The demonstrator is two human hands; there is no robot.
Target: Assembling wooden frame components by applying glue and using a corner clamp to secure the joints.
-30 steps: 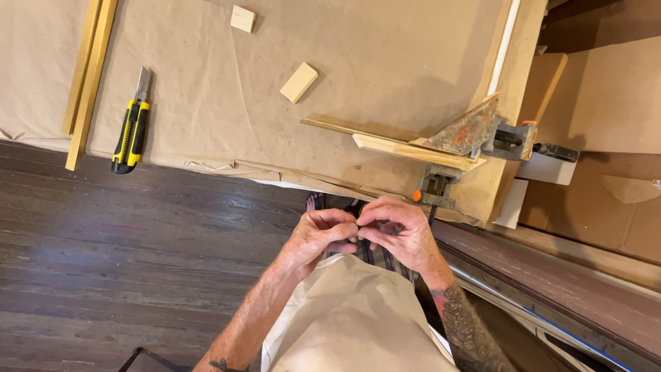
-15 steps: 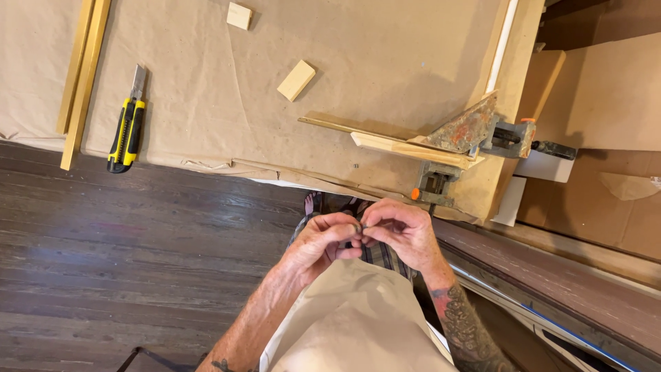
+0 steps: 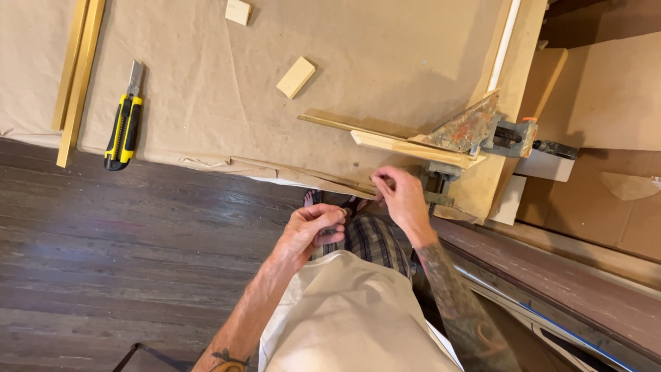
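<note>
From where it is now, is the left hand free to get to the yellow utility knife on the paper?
Probably yes. The left hand is held close to the body, apart from the yellow utility knife, which lies alone on the brown paper. Nothing lies between them, though the hand seems to pinch something small.

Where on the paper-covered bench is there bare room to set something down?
Bare paper lies between the utility knife and the larger wood block, and between that block and the white strip. It is crowded around the corner clamp, by the right hand.
</note>
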